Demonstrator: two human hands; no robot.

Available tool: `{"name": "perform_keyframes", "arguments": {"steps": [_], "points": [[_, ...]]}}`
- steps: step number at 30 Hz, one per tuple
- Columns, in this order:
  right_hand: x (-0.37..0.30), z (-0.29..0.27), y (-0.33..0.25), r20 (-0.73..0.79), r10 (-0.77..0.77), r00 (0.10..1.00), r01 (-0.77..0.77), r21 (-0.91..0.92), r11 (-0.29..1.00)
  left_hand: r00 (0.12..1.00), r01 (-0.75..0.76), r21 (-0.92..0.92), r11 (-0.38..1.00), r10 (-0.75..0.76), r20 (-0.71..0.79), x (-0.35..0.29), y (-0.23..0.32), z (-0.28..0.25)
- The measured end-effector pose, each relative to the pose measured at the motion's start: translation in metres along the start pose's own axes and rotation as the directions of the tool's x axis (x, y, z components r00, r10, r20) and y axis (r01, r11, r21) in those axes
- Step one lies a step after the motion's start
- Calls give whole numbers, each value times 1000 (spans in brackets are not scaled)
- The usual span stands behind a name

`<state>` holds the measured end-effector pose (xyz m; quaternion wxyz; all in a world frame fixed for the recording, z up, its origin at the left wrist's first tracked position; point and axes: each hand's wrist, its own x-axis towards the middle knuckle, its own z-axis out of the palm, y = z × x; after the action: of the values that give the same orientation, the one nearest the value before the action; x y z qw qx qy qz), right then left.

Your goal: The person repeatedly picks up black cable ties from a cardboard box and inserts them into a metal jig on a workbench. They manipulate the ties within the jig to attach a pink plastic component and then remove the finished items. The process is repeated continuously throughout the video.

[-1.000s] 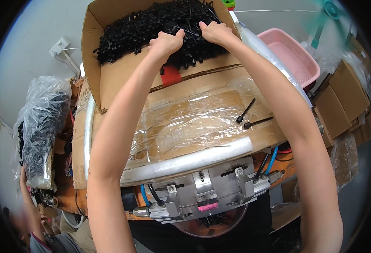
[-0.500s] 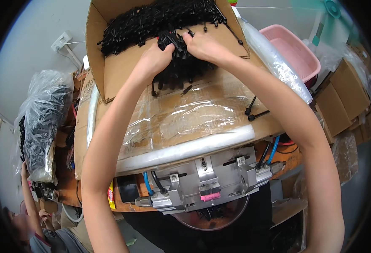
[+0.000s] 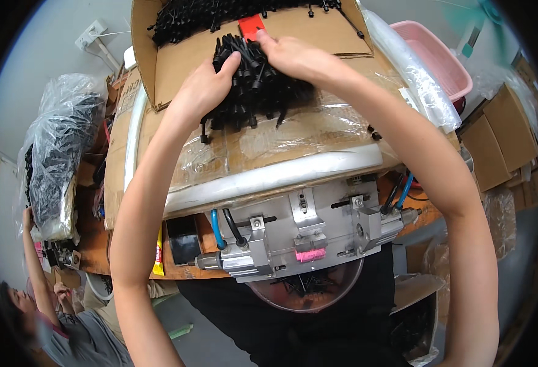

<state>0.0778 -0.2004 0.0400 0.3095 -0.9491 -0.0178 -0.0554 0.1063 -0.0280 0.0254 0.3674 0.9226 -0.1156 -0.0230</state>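
My left hand [image 3: 203,87] is closed at the left side of a bunch of black plastic parts [image 3: 254,82] with thin stems and wider heads, its thumb lying over them. My right hand [image 3: 296,59] grips the same bunch from the right, fingers mostly hidden. By the right fingertips a flat red strip [image 3: 252,25] shows; whether they touch it I cannot tell. The bunch straddles the near edge of an open cardboard box [image 3: 186,76] and spills onto the tape-covered cardboard [image 3: 244,156]. Farther in the box lies a heap of similar black parts [image 3: 202,15].
A metal fixture [image 3: 305,235] with blue and black hoses stands at the near table edge, above a clear bowl [image 3: 281,300] of black pieces. A white roll [image 3: 275,177] crosses the cardboard. Right is a pink basin [image 3: 434,61]; left, a plastic-wrapped bundle [image 3: 64,159] and another person [image 3: 85,336].
Both hands have drawn the bunch slightly nearer to me, away from the heap. More of the red strip is uncovered. The whole view has shifted, with the fixture now higher in it.
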Motion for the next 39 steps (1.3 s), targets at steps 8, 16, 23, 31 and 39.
{"name": "perform_keyframes", "arguments": {"steps": [8, 16, 23, 31, 39], "points": [[-46, -30, 43, -203, -459, 865, 396, -286, 872, 994, -66, -76, 995, 58, -97, -31, -17, -35], [-67, 18, 33, 46, -831, 555, 741, -482, 468, 843, -400, 113, 910, 413, -343, -79, 1, -30], [-155, -72, 90, -323, -418, 849, 236, -477, 847, 683, -730, -53, 682, 730, -23, -91, 62, 57], [-144, -40, 117, -261, -378, 888, 312, -259, 914, 595, -803, 82, 590, 795, 120, -69, 67, 103], [-114, -20, 76, -251, -528, 811, 503, -162, 849, 830, -557, 74, 827, 551, 86, -119, 15, 19]]}}
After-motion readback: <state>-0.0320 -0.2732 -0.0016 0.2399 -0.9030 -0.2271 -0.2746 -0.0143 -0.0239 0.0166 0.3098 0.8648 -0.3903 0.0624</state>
